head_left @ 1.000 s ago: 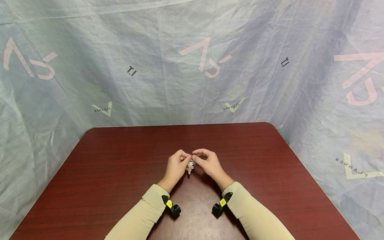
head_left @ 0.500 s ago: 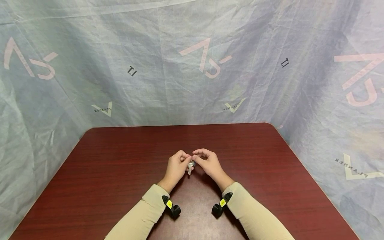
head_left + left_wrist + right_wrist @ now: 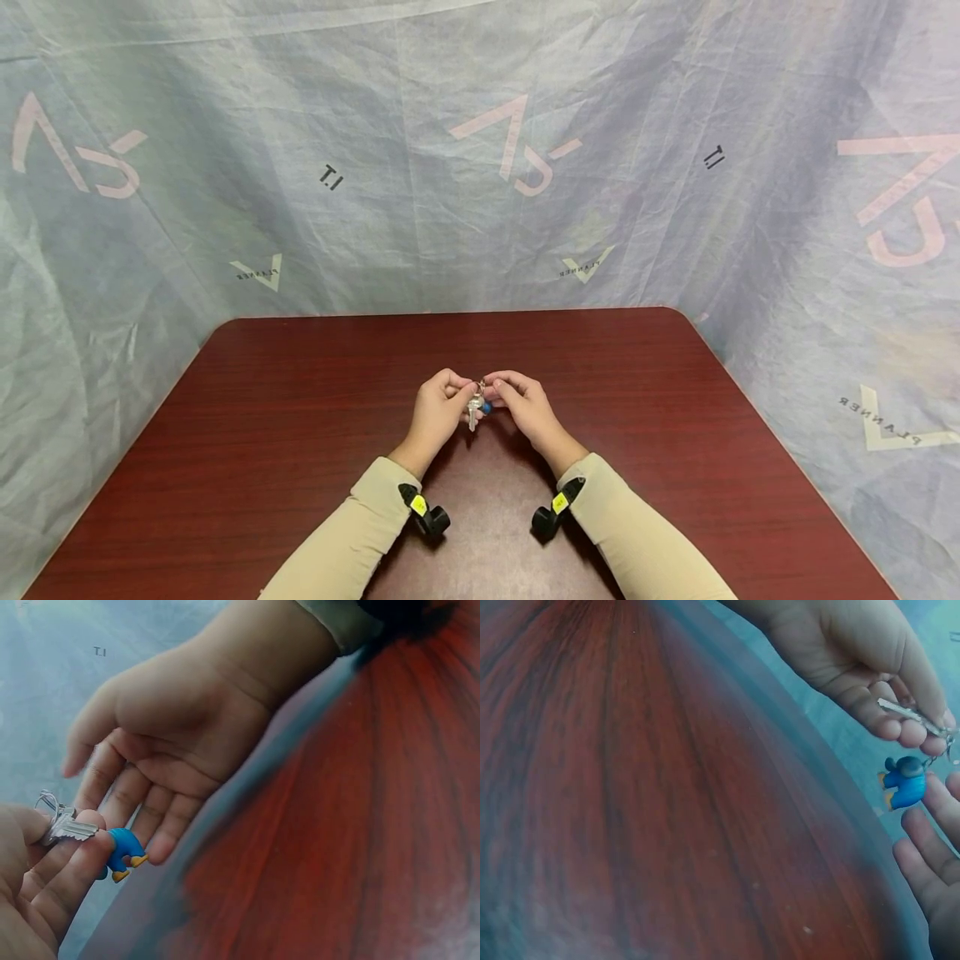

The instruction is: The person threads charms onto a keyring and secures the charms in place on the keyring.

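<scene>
Now pinching a silver key (image 3: 475,407) in the left hand (image 3: 437,410), blade (image 3: 904,711) aimed bodyward (key ring (image 3: 47,798) just beside the right hand (image 3: 528,412), grip loosely parted, seemingly empty).

Head view faces forward, down; wrist views, close, share key (image 3: 77,829).

On the grey-blue fabric backdrop (image 3: 405,100), the head view shows black "T.I" (image 3: 331,177) at 10 and 2 o'clock and mirror-reversed "PLANNER" (image 3: 883,420) across pale V marks (image 3: 869,417) near 9, between 2 and 3, and between 3 and 4. Pink letter shapes (image 3: 512,137) are unclear; yellow labels (image 3: 418,505) on both wrist cameras (image 3: 433,522) are too small to read.
</scene>
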Demonstrator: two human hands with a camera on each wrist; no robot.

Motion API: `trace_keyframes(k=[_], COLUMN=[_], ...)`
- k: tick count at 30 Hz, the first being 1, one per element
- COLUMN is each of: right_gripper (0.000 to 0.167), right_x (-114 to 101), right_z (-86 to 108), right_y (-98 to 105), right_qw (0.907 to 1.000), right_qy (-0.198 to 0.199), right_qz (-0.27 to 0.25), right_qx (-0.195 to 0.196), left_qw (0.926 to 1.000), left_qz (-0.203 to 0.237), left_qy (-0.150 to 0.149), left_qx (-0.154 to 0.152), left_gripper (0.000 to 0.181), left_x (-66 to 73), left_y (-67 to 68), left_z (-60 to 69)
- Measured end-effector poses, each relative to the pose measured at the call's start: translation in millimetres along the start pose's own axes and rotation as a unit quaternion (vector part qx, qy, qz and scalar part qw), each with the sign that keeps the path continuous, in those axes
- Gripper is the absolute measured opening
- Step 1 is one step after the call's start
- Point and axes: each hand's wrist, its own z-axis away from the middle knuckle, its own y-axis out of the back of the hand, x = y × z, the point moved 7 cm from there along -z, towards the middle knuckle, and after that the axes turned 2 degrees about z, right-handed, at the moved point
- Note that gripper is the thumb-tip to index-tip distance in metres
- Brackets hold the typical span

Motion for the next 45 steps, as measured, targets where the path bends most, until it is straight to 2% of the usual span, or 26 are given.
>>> trace_keyframes(k=[4, 11, 15, 21, 25, 28, 32, 37, 45], right_gripper=[0.028, 0.038, 0.036, 0.033, 0.029, 0.027, 0.026, 0.025, 0.019], right_x=[4, 6, 6, -1, -10, -14, -25, -40, -50], right_z=[0.4, 3.2, 3.7, 4.3, 5.0, 5.0, 8.7, 14.6, 16.8], right_y=[-3, -10, -10, -10, -8, -6, -7, -8, -6], right_qw=[0.9997, 0.9962, 0.9954, 0.9947, 0.995, 0.994, 0.9914, 0.9906, 0.9917], right_qy=[0.006, 0.021, 0.028, 0.061, 0.088, 0.096, 0.102, 0.099, 0.087], right_qz=[0.0, 0.011, -0.004, -0.026, 0.002, 0.048, 0.082, 0.094, 0.094], right_qx=[-0.024, -0.084, -0.092, -0.078, -0.046, -0.019, -0.002, 0.009, 0.019], left_qw=[0.9998, 0.9998, 0.9997, 0.999, 0.9987, 0.9993, 0.9999, 0.9993, 0.999], left_qz=[0.017, 0.013, 0.016, 0.037, 0.045, 0.031, -0.005, -0.037, -0.043], left_qy=[0.008, 0.013, 0.016, 0.024, 0.024, 0.022, 0.015, 0.001, 0.003], left_qx=[0.002, 0.012, 0.011, 0.008, 0.007, 0.006, 0.0, -0.005, -0.007], left_gripper=[0.009, 0.011, 0.011, 0.01, 0.009, 0.008, 0.007, 0.007, 0.008], left_x=[3.2, 10.7, 10.9, 10.2, 9.8, 7.7, 4.9, 6.0, 5.5], left_y=[0.6, 1.0, 0.7, 0.3, 0.0, -0.2, -2.5, -6.4, -8.2], left_z=[-0.8, 0.4, 0.7, 1.3, 1.7, 2.1, 3.3, 4.9, 5.4])
